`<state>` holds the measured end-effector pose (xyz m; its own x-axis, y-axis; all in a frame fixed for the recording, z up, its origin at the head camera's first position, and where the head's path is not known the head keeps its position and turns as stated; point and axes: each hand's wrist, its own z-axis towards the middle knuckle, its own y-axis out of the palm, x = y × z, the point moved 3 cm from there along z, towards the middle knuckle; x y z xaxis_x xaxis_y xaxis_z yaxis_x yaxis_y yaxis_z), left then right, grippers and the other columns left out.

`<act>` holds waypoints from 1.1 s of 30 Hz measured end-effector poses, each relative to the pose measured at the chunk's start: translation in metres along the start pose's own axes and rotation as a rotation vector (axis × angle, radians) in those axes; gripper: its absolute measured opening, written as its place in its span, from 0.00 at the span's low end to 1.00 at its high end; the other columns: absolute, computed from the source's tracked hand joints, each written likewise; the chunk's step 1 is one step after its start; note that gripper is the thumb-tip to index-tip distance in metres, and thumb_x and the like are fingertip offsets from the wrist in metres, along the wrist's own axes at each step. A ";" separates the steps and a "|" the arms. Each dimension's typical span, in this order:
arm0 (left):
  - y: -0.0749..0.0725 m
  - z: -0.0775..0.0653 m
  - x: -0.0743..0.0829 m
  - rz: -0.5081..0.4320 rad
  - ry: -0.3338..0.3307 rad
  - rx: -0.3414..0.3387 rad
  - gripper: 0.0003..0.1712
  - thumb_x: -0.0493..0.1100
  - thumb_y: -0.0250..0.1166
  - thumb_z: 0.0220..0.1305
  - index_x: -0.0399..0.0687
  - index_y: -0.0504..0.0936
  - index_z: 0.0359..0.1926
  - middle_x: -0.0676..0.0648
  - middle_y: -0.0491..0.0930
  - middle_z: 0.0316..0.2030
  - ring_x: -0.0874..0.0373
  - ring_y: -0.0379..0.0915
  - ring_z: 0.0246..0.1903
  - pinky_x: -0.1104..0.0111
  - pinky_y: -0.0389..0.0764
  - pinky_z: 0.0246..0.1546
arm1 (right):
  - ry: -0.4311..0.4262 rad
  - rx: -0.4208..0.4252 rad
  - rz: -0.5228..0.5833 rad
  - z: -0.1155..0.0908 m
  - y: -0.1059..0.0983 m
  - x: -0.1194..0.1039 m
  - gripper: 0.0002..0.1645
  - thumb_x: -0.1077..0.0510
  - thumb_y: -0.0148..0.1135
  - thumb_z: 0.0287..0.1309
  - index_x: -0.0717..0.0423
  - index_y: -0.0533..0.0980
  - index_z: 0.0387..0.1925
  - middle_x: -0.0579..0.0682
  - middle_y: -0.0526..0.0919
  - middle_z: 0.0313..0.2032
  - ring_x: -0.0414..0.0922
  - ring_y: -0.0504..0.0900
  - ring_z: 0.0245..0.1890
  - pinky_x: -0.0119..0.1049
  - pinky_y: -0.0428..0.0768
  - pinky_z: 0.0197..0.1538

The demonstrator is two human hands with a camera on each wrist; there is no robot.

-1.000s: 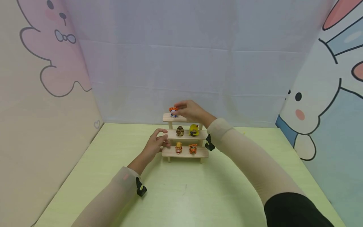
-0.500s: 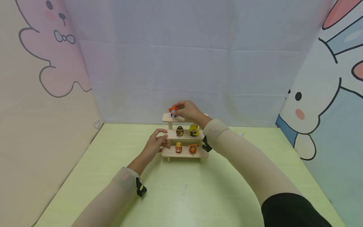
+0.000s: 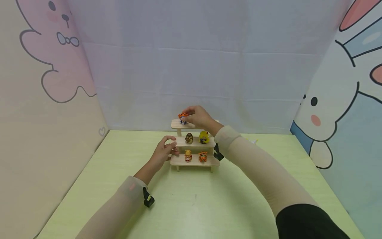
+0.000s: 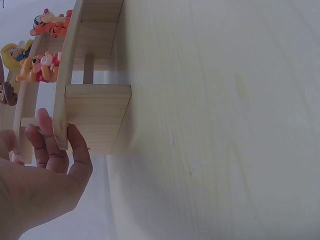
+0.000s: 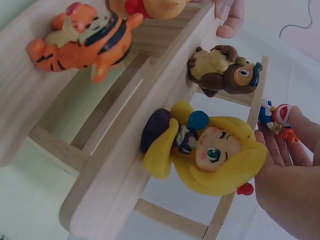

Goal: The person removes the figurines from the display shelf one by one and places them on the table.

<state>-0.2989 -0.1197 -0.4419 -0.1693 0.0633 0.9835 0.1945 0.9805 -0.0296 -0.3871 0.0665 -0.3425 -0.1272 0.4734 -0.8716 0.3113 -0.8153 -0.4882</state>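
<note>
The right hand [image 3: 198, 117] pinches a small figure [image 3: 182, 117], orange on top and blue and white below, between thumb and fingers. It stands upright over the left end of the top shelf [image 3: 176, 125], its feet at the board; whether the board takes its weight, the views cannot settle. A fingertip hold suits so small a piece, likely because it allows fine turning without hiding the place beneath.

The left hand [image 3: 161, 153] grips the left end of the wooden stand [image 3: 195, 163] low down — the left wrist view shows fingers curled on both sides of the bottom shelf [image 4: 61, 110]. That low grip probably steadies the stand, which looks light enough to slide if nudged from above. It also comes from the side, clear of the pieces in front.

On the middle shelf [image 3: 197, 143] the owl [image 3: 189, 138] is on the left and the blonde [image 3: 204, 137] on the right; below them, the bear [image 3: 188, 156] is left and the tiger [image 3: 203, 156] right. Each pair stands apart with bare wood between, upright and facing the person — an arrangement that seems meant for display, as the steps let every row show over the one in front. The stand itself rests on the table [image 3: 191, 205], near the back wall [image 3: 167, 66], facing the person squarely.
</note>
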 end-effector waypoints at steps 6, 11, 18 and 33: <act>0.001 -0.001 0.001 0.003 -0.004 0.003 0.16 0.44 0.56 0.81 0.47 0.69 0.64 0.44 0.82 0.35 0.50 0.86 0.38 0.57 0.80 0.39 | 0.000 -0.009 0.010 -0.003 -0.005 0.001 0.20 0.55 0.69 0.68 0.51 0.81 0.60 0.52 0.82 0.58 0.49 0.81 0.56 0.46 0.79 0.57; -0.001 0.006 -0.007 0.012 -0.007 0.003 0.17 0.44 0.55 0.81 0.47 0.69 0.64 0.43 0.82 0.35 0.48 0.86 0.39 0.57 0.80 0.38 | 0.001 -0.008 0.071 -0.004 -0.007 0.003 0.20 0.57 0.69 0.68 0.53 0.81 0.59 0.52 0.82 0.57 0.49 0.82 0.53 0.43 0.82 0.53; -0.006 0.020 -0.024 0.007 -0.002 0.024 0.18 0.47 0.55 0.81 0.52 0.68 0.65 0.46 0.82 0.35 0.52 0.86 0.38 0.59 0.79 0.37 | 0.010 -0.023 0.183 -0.006 -0.009 0.007 0.19 0.60 0.69 0.67 0.55 0.80 0.58 0.54 0.81 0.55 0.50 0.83 0.52 0.41 0.83 0.52; -0.008 0.024 -0.028 0.023 0.029 0.041 0.16 0.49 0.57 0.80 0.54 0.70 0.63 0.49 0.81 0.33 0.56 0.85 0.34 0.59 0.80 0.36 | 0.007 -0.036 0.237 -0.008 -0.027 0.018 0.21 0.61 0.69 0.67 0.57 0.79 0.60 0.55 0.81 0.56 0.50 0.83 0.55 0.40 0.83 0.54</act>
<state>-0.3185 -0.1247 -0.4732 -0.1373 0.0814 0.9872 0.1577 0.9857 -0.0593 -0.3903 0.0995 -0.3442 -0.0397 0.2726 -0.9613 0.3648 -0.8917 -0.2679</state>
